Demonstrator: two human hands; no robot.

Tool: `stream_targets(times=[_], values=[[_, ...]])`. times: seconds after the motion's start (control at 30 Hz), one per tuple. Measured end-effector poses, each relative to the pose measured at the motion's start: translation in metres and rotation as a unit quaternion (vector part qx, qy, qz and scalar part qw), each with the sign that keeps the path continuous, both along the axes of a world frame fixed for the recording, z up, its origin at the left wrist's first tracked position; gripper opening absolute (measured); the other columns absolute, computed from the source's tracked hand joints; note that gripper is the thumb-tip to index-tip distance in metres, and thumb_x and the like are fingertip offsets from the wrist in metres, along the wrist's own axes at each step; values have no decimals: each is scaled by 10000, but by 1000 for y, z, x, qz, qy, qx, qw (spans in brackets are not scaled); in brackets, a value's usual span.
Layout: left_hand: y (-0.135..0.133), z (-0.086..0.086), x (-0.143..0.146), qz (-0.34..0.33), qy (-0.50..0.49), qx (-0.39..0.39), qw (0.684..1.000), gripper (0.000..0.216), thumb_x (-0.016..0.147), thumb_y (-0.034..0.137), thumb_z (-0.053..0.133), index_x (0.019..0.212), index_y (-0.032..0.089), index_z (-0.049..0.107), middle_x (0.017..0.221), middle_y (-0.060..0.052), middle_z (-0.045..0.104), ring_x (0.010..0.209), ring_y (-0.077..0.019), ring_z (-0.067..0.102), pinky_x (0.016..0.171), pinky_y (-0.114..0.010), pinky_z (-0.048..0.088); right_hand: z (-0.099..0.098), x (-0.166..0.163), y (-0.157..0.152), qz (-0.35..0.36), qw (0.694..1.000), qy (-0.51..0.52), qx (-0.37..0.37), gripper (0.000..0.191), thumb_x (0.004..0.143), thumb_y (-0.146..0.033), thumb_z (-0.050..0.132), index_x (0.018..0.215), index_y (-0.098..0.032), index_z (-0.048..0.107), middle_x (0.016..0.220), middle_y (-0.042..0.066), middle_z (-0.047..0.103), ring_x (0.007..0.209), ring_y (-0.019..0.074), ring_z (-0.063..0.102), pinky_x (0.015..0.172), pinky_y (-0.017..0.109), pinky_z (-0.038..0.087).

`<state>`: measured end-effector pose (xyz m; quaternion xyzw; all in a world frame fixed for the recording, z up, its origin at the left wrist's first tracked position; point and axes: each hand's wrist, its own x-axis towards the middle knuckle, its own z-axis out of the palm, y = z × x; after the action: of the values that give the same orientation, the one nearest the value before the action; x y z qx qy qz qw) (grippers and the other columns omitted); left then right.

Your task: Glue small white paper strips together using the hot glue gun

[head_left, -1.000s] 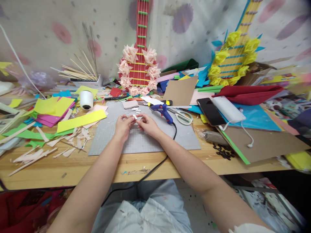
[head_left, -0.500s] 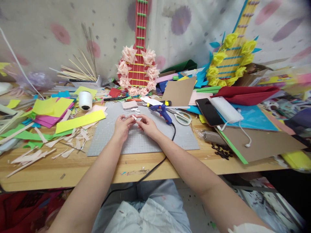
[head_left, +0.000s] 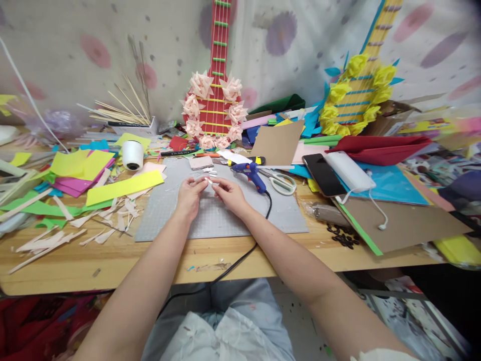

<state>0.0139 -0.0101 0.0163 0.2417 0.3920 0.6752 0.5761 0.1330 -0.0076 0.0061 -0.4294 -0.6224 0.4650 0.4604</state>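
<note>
My left hand (head_left: pixel 190 195) and my right hand (head_left: pixel 228 193) meet over the grey cutting mat (head_left: pixel 161 215). Between their fingertips they pinch a small white piece (head_left: pixel 209 182), too small to tell whether it is paper or something else. Just behind the fingers lie several short white pieces (head_left: pixel 211 171) and a small stack of pinkish-grey card (head_left: pixel 201 162). A blue hot glue gun (head_left: pixel 252 175) rests right of my right hand, its black cord running toward me. Beside it are white-handled scissors (head_left: pixel 282 184) and a yellow-and-black utility knife (head_left: pixel 257 160).
A red paper guitar with pink flowers (head_left: pixel 214 113) and a yellow one (head_left: pixel 356 95) lean at the back. Coloured paper (head_left: pixel 124 188) and scraps (head_left: pixel 48 243) crowd the left. A phone (head_left: pixel 323 174), power bank (head_left: pixel 349 170) and brown card (head_left: pixel 406 220) lie right.
The small white piece has turned slightly between my fingertips. Both hands stay in nearly the same place.
</note>
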Motion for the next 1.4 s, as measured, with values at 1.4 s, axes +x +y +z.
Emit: stream_targets(times=[1.4], values=[[5, -1, -15, 156, 144, 0, 977, 279, 547, 258, 715, 702, 155, 508, 586, 54, 496, 486, -50, 491, 537, -209, 485, 4, 11, -6, -62, 914, -309, 253, 333, 864, -223, 376, 1105, -223, 605, 774, 52, 602, 764, 143, 528, 691, 244, 384]])
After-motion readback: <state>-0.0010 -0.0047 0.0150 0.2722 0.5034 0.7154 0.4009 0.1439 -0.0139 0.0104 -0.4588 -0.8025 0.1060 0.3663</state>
